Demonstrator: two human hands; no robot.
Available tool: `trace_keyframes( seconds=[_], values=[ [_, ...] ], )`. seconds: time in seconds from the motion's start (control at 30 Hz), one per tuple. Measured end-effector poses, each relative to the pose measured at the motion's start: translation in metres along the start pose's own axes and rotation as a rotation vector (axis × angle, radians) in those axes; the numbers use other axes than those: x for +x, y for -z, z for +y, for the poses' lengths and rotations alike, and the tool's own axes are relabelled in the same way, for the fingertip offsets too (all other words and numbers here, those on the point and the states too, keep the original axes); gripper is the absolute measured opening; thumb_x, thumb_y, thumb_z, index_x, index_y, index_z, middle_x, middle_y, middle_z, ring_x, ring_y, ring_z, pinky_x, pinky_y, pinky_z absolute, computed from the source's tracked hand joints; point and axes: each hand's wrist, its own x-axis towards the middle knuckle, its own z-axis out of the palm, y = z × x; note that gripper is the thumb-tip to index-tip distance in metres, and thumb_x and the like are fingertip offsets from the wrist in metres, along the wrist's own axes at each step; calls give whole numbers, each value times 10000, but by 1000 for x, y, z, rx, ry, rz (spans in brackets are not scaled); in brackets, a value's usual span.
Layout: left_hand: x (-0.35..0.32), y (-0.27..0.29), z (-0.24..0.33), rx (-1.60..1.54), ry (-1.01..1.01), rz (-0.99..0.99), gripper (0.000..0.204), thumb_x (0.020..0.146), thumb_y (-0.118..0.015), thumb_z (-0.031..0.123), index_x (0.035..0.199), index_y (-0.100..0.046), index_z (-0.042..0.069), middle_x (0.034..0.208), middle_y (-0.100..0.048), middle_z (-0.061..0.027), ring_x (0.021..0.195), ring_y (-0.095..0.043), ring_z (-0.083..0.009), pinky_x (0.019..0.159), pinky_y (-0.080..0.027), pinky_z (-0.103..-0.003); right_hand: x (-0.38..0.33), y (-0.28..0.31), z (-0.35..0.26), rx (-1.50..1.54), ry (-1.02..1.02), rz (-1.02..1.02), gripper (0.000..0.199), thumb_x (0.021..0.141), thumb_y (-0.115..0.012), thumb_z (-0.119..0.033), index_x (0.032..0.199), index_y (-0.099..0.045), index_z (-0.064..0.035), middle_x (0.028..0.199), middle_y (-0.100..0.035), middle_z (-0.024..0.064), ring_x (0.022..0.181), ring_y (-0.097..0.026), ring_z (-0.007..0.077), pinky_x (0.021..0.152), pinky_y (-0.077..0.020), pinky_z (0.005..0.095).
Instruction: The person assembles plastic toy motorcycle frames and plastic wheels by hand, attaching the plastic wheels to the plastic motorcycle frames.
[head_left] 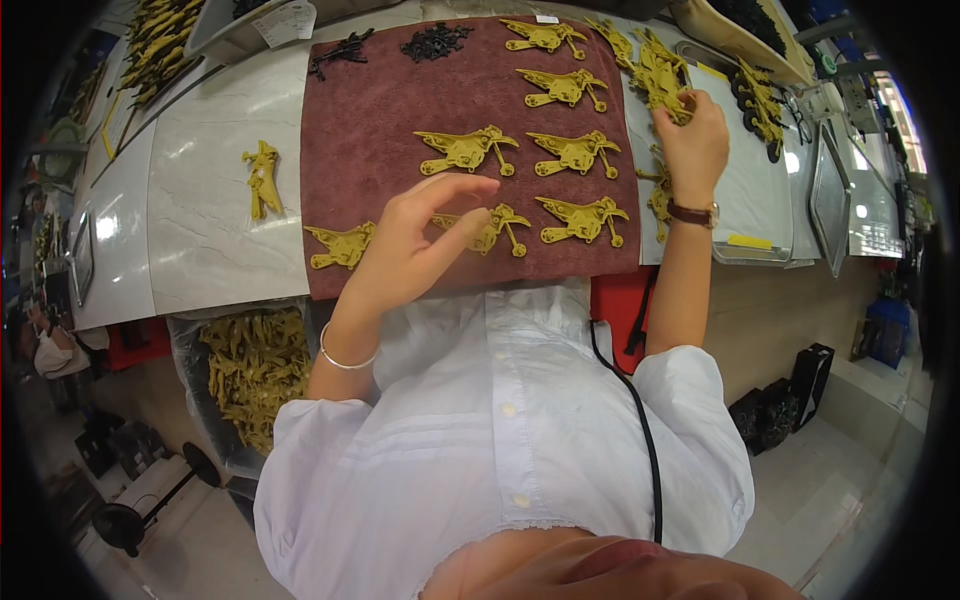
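Mustard-yellow moulded pieces lie heaped just beyond the cloth's right edge, and the end nearest me is under the fingertips of my right grip. From that grip the heap runs away from me and a little left, its long axis mostly near to far. My right thumb and forefinger are bent close together at this near end; I cannot tell whether they pinch one piece or only touch it. More mustard pieces show beside my right wrist, partly behind it.

My right grip is far nearer the heap than my left grip, which hovers over the cloth's near half with thumb and forefinger well parted and nothing seen between them. Just beyond those fingers sits the near middle piece, partly hidden by them; I cannot tell whether they touch it. Its long axis runs left to right, as with the others spread on the maroon cloth, crosswise to the heap's line.

At the cloth's far side are two clusters of small black parts. Off its left edge, a lone mustard piece lies lengthwise away from me on the pale surface.
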Motion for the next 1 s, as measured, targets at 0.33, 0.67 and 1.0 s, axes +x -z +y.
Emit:
trace_keyframes(
  seconds=[0.33, 0.67, 1.0],
  values=[
    [-2, 0, -4, -50, 60, -7, 262, 905, -582, 66, 1154, -613, -13, 1138, -646, -106, 1041, -609, -186, 911, -471, -315, -33, 21, 22, 269, 4, -185, 295, 714, -748, -200, 937, -639, -41, 929, -659, 134, 845, -642, 303, 749, -502, 387],
    [2, -12, -5, -72, 42, 28, 270, 908, -586, 64, 1163, -606, -21, 1123, -646, -104, 1037, -604, -165, 906, -469, -301, -51, 40, -8, 965, -204, -201, 323, 887, -667, -318, 1027, -603, -34, 952, -631, 91, 831, -620, 194, 709, -505, 324],
    [21, -58, 12, -626, 121, -169, 457, 906, -638, 98, 1290, -442, -53, 1098, -608, -115, 1012, -603, -141, 865, -499, -285, -78, 49, -89, 1605, 61, -764, 624, 975, -390, -563, 1286, -444, -24, 1225, -550, 132, 1095, -546, 166, 922, -445, 305]
  ],
)
